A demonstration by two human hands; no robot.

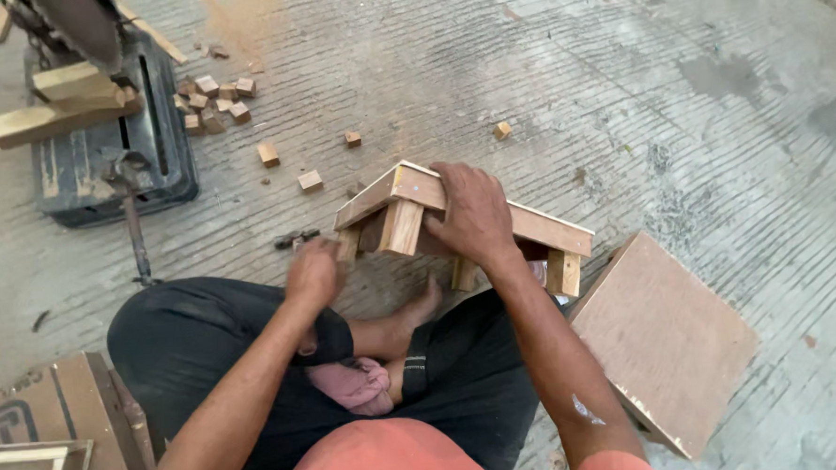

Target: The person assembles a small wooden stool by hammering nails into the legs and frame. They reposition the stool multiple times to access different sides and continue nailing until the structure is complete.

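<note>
While the person is sitting cross-legged on the ribbed concrete floor (pixel 543 79), the right hand (pixel 474 214) is pressing down over the top edge of a small wooden stool frame (pixel 540 228), fingers curled around its upper board and gripping it steady. The left hand (pixel 313 272) is closing in a loose fist against the near left leg (pixel 347 245) of the frame; whether it is pinching a small nail or only the leg itself cannot be told from here. The frame is resting just in front of the knees, tilted slightly, between the two hands. Beyond the left hand, small wooden offcut blocks (pixel 215 101) are lying scattered, and farther out a chop saw (pixel 103 127) is standing with a length of timber (pixel 51 117) on its base. Just beside the right forearm a square plywood panel (pixel 665 342) is lying flat. Judging from the grip, the work appears to be at the fitting or fixing of a leg, and the next move seems to call for holding the frame firmly while the left hand is aligning the joint squarely.
</note>
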